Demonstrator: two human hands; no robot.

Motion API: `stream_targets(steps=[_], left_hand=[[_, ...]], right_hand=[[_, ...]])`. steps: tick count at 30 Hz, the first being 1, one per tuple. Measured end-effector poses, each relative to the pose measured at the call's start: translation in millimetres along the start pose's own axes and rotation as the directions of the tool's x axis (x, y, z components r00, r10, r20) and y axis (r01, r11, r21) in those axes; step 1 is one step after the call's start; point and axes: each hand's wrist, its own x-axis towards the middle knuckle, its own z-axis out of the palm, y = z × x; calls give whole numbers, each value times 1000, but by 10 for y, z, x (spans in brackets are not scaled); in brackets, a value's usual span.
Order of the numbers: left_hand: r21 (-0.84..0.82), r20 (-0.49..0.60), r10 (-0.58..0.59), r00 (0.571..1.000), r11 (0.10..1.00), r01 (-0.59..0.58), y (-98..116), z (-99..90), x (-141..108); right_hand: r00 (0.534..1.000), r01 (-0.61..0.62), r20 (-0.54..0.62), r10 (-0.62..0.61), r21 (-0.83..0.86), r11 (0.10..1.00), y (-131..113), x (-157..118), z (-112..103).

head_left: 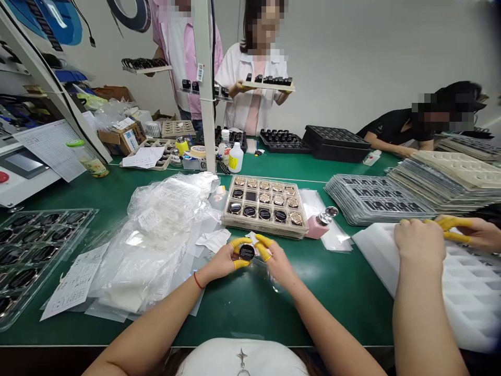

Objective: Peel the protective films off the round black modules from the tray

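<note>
Yellow finger covers show on both of my hands. My left hand (225,259) grips a round black disc (246,253) by its edges, its dark face with small print turned up. Just right of the disc, my right hand (274,258) pinches a small white cloth or paper (253,238). Behind my hands lies a stack of clear trays (266,230), its compartments holding gold-coloured round parts and black discs; one compartment shows a dark square. A pink bottle with a metal top (319,225) stands at the trays' right side.
Plastic bags (156,235) and papers cover the left of the green table (242,313). Another tray (39,245) is far left. At the right, a person's hands rest over a white foam tray (376,250). Stacked trays (376,198) stand behind; other people are across the table.
</note>
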Motion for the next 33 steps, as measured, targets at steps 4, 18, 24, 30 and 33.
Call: stream_targets(steps=[4,18,24,30,33], left_hand=[[-29,-44,-1,999,1000,0,-32,-33,3],[-11,-97,-76,992,997,75,-202,-64,78],[7,-73,-79,994,997,80,-196,-71,91],[18,-69,-44,997,999,45,-264,-67,85],[48,-79,-5,997,999,9,-209,-40,48]], right_hand=[[998,55,26,-58,90,994,-251,408,60],[986,-134,-158,55,-541,830,-56,1822,-146],[974,-226,-133,184,-640,735,154,1761,-267],[952,-296,-142,271,-647,703,138,1782,-287],[951,-287,-101,294,-643,710,145,1771,-280]])
